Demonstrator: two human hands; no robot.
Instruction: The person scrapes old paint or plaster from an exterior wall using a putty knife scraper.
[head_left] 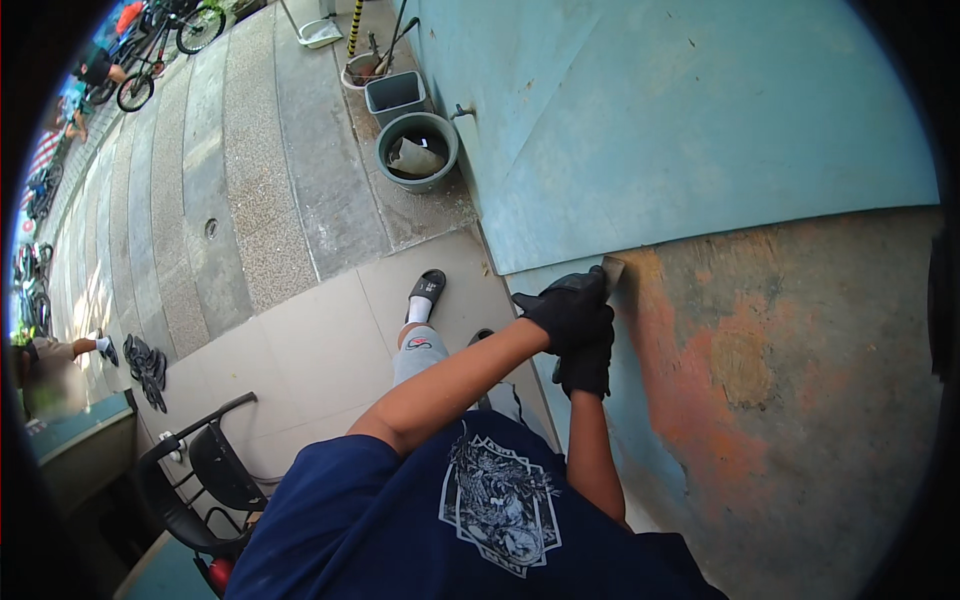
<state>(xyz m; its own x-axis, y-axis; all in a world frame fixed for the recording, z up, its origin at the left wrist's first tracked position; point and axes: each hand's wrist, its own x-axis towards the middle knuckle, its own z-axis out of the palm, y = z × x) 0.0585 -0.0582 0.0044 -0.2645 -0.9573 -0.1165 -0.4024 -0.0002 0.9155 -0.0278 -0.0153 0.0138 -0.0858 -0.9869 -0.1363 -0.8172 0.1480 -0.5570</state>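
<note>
A scraper point(614, 272) with a flat metal blade rests against the wall, where blue paint meets a stripped orange and grey patch point(720, 360). Its handle is hidden inside my black-gloved hands. My left hand point(566, 306) is closed near the blade, its forearm reaching across from the left. Just below and pressed against it, my right hand point(588, 362) is closed too. Above the blade, an edge marks the bottom of a large light-blue panel point(700, 120).
A round grey pot point(418, 178) and a rectangular grey bin point(396, 92) stand along the wall. A black chair point(225, 465) is at lower left, near dark sandals point(147, 372). Bicycles point(160, 60) and people are at far left. A dustpan point(320, 34) lies farther off.
</note>
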